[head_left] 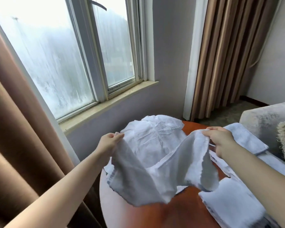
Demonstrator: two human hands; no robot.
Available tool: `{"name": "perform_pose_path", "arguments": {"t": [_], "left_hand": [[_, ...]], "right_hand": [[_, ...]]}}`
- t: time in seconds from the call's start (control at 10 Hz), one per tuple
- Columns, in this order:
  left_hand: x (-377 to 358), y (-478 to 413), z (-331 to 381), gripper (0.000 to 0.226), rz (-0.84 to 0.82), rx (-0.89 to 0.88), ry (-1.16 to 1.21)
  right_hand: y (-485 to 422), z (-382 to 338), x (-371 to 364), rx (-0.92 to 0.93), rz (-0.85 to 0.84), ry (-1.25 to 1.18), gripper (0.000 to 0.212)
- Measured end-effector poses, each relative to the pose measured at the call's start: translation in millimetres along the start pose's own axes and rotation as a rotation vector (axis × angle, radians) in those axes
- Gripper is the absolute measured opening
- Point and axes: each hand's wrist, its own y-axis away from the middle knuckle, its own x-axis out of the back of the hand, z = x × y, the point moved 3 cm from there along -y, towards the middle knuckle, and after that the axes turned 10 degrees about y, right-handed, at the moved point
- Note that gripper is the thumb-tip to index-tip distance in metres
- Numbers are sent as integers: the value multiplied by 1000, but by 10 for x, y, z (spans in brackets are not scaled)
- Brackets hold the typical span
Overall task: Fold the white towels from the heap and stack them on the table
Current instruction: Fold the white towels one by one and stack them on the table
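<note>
Wooden table (179, 216) below both hands, its near edge cut off; the heap (156, 137) of white towels sits just beyond them. Between the hands sags one towel (138, 178), left hand (109, 143) pinching one top corner, right hand (220, 141) pinching the other. Trouble could come if that slack belly drags the heap, or a thin pinch slips. Folded towels (234, 201) under the right forearm are partly hidden; motion blurs the hanging hem.

heap (156, 137) on table (179, 211), prob.
</note>
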Motion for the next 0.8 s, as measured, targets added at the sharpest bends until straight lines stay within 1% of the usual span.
{"name": "perform_pose_path", "arguments": {"t": [0.1, 0.2, 0.3, 0.4, 0.5, 0.6, 0.7, 0.8], "left_hand": [[320, -104, -214, 21, 193, -62, -196], [736, -173, -382, 20, 382, -57, -312], [882, -128, -440, 17, 406, -85, -250], [557, -39, -444, 20, 223, -104, -187], [96, 84, -423, 24, 46, -84, -79], [-295, 238, -339, 24, -39, -68, 8], [-583, 410, -240, 26, -123, 0, 119], [-770, 579, -146, 23, -248, 91, 204]], "right_hand": [[-105, -8, 277, 42, 196, 103, 18], [-301, 46, 690, 2, 352, 145, 23], [-655, 243, 922, -28, 366, 244, 22], [-392, 178, 565, 19, 233, 265, 26], [-171, 206, 107, 10, 48, 168, 19], [28, 235, -267, -18, -159, 139, 19], [223, 227, -522, -67, -321, 93, 21], [364, 238, -695, -100, -408, 99, 19]]}}
